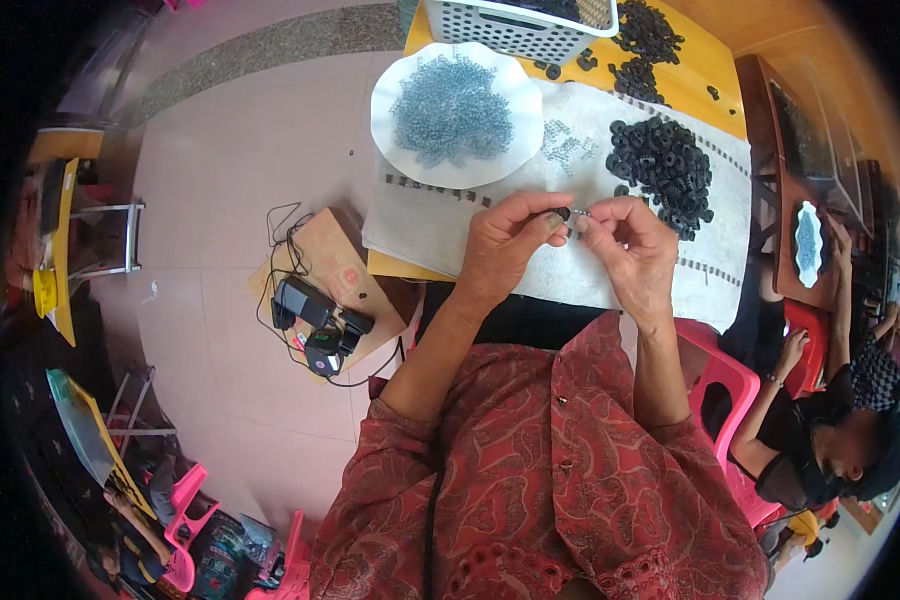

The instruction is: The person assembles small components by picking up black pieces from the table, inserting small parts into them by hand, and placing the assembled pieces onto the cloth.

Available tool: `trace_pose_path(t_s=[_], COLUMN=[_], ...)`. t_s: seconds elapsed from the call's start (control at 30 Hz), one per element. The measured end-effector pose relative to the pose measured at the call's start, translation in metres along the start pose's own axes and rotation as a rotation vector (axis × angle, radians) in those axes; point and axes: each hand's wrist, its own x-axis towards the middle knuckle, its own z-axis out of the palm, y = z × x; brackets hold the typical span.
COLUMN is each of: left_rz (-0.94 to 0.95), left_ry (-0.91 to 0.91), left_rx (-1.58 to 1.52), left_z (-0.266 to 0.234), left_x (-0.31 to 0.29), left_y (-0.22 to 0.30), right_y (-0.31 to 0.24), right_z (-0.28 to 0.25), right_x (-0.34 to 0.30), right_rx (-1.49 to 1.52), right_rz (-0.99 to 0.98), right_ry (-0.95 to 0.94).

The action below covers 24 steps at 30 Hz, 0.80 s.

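Observation:
Over the cloth-covered table, my left hand (505,240) pinches a small black round part (562,213) between thumb and fingertips. Close beside it, my right hand (632,250) pinches a tiny silver piece that looks like a coil spring (583,213). The two sets of fingertips almost meet, so I cannot tell whether spring and black part touch. A white wavy-edged plate (525,105) beyond my left hand bears a heap of small coil springs (452,108). More loose springs (567,148) lie on the cloth next to the plate. Beyond my right hand is a pile of black ring-shaped parts (662,170).
A white perforated basket (530,35) stands at the table's far side, near more black parts (650,35). On the floor to the left, a cardboard box (335,255) carries black devices and cables (310,305). Other people (810,440) sit at right on pink chairs (720,385).

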Motion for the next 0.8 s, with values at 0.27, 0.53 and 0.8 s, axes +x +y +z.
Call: trace_pose_path(t_s=[0.27, 0.53, 0.8], left_rz=[0.093, 0.181, 0.052], left_ry=[-0.015, -0.025, -0.007], left_rx=[0.093, 0.216, 0.122], left_z=[0.002, 0.003, 0.003], left_x=[0.001, 0.0, -0.001], left_y=[0.002, 0.002, -0.001], right_y=[-0.005, -0.016, -0.017], right_z=[0.001, 0.003, 0.003], right_x=[0.0, -0.001, -0.003], right_rx=[-0.255, -0.371, -0.381], right_rz=[-0.132, -0.221, -0.251], right_ry=[0.005, -0.021, -0.046])
